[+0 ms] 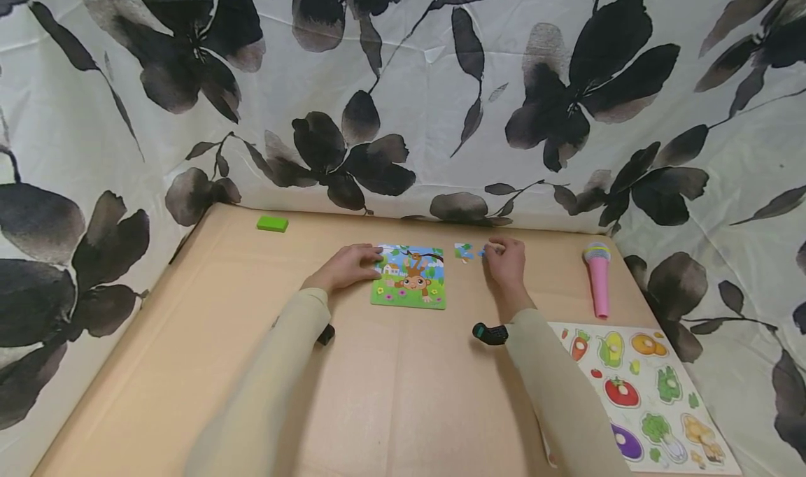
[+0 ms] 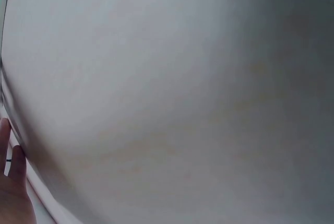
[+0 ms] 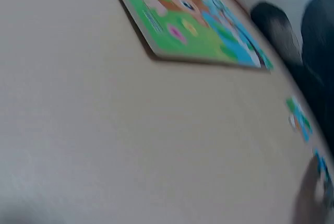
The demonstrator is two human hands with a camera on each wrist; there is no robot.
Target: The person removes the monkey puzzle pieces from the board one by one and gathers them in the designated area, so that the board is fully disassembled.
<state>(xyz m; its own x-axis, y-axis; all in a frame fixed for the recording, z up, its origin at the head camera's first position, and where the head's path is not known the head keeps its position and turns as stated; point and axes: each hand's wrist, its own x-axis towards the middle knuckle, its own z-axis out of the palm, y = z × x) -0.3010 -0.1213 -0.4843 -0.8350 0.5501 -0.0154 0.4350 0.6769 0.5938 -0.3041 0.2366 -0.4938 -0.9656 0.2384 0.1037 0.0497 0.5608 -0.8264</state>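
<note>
A square monkey puzzle [image 1: 412, 285] lies on the table, its monkey hanging from a branch over green grass. My left hand [image 1: 354, 266] rests at its left edge with the fingertips on the rim. To the right of the puzzle, my right hand [image 1: 508, 261] pinches a small blue puzzle piece [image 1: 482, 252] between thumb and fingers. Between that hand and the puzzle lies a loose puzzle piece [image 1: 464, 251] in green, blue and brown. The right wrist view shows the puzzle's corner [image 3: 182, 41] and the loose piece [image 3: 299, 120]; the left wrist view catches only part of my left hand [image 2: 14, 187].
A green block [image 1: 273, 224] sits at the back left of the table. On the right stand a pink toy microphone [image 1: 599, 281], lying flat, and a white vegetable board [image 1: 642, 354], partly under my right sleeve. Flowered cloth [image 1: 434, 78] hangs behind the table's far edge.
</note>
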